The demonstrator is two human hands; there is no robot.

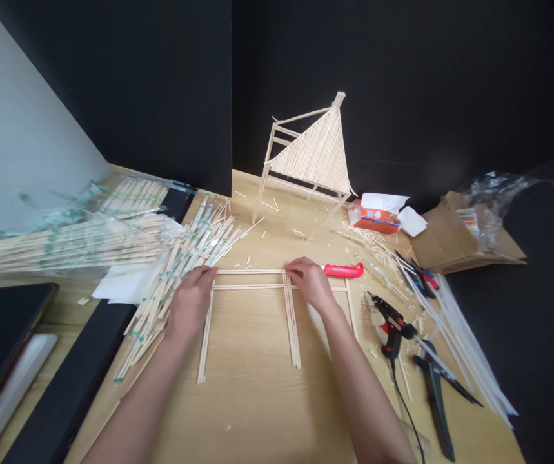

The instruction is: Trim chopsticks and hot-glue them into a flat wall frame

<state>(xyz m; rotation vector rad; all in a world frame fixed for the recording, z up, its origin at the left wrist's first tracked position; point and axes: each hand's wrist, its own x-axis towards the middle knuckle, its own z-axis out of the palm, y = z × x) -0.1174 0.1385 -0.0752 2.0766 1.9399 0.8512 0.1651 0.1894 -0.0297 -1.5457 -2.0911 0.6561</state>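
As I look down through the head camera, the counter (pixel 247 419) spreads widest, with the stick frame (pixel 292 325) on it, directly beneath both hands. Left of the frame and farther off, I see bagged sticks (pixel 78 241); a loose stick pile (pixel 180 277) lies between the two. Beyond the frame stands a stick model (pixel 313 154) with a slatted triangular face. An open cardboard box (pixel 460 238) sits beyond the frame's right side. My left hand (pixel 189 306) has its fingers closed on the left end of the frame's far rail; my right hand (pixel 313 283) has its fingers pinched where the middle leg meets that rail. Right of the frame lies a black glue gun (pixel 393 325); an orange packet (pixel 378 218) is farther back. A red handle (pixel 344 270) rests at the frame's far right, just beside my right hand.
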